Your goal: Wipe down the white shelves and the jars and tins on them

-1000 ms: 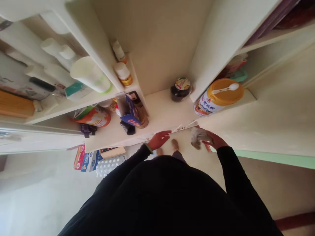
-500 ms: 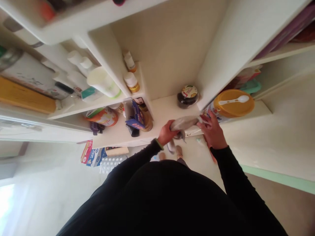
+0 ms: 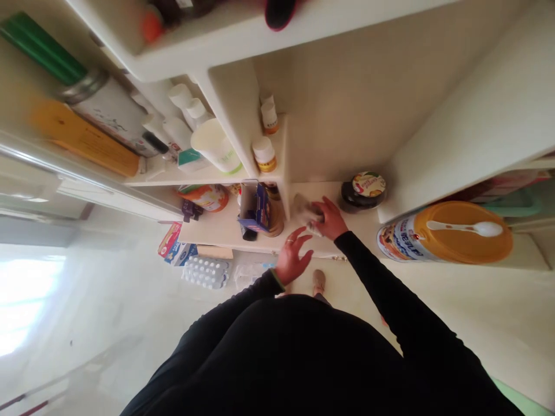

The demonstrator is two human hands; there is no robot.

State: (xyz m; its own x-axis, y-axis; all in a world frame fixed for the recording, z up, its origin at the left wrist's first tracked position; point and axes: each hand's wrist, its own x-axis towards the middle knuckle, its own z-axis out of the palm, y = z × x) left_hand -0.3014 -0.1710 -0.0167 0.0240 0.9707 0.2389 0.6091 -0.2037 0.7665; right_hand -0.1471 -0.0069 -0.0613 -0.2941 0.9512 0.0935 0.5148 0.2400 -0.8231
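My right hand (image 3: 330, 218) is closed on a crumpled grey cloth (image 3: 306, 211) and presses it onto the white shelf (image 3: 225, 231), just left of a dark jar with a printed lid (image 3: 362, 190). My left hand (image 3: 293, 257) hovers with fingers spread over the shelf's front edge, holding nothing. A blue carton and a brown jar (image 3: 262, 211) stand left of the cloth.
A big tin with an orange lid and white spoon (image 3: 446, 238) stands on the right shelf. Small white bottles (image 3: 264, 153) sit on a narrow ledge; more bottles and tubes (image 3: 191, 127) fill the left shelf. Boxes and a blister pack (image 3: 203, 271) lie on the floor below.
Both hands held the cloth at the shelf edge half a second ago. Now the left hand has let go and the right hand has carried the cloth further onto the shelf.
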